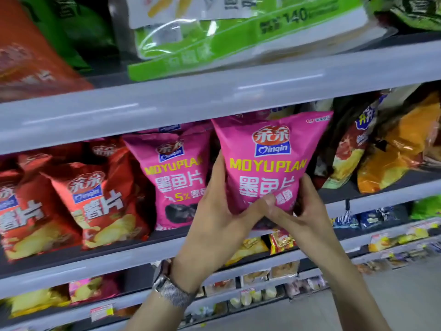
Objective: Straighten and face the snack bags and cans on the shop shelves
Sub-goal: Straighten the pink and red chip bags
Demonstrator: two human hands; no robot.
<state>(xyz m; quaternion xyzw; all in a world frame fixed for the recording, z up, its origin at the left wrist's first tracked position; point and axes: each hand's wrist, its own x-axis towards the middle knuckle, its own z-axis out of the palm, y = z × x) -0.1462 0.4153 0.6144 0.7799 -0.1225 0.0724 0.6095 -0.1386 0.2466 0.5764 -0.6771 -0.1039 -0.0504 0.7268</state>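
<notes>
Grey metal shelving [167, 108]: runs in tiers across the whole view; carries snack bags on every tier in sight; shows no cans that can be made out.
Large clear-and-green plastic pack [238, 37]: lies slumped on the top tier, lower edge hanging over the rail; looks unfaced, so likely left to do.
Red foil crisp bags [100, 206]: stand at the left of the middle tier, fronts outward but leaning and overlapping; probably need tidying.
Orange and yellow crisp bags [393, 158]: slump sideways at the right of the middle tier, labels turned away; look unstraightened.
Pink foil snack bag [269, 163]: upright, label square to the front, at the front of the middle tier, just right of its twin; base hidden by the hands, so seated or lifted cannot be told; appears to be the one being set now.
Second pink foil bag [171, 177]: stands on the middle tier, front outward, leaning slightly; seems about done.
Left hand [214, 218]: grips the held bag's lower left edge, thumb over the front, fingers behind.
Right hand [307, 211]: curls round the lower right edge, thumb across the front.
Silver mesh-band wristwatch [171, 290]: sits on the left wrist.
Progress: judged early, with one row half faced and most of the rest untouched.
</notes>
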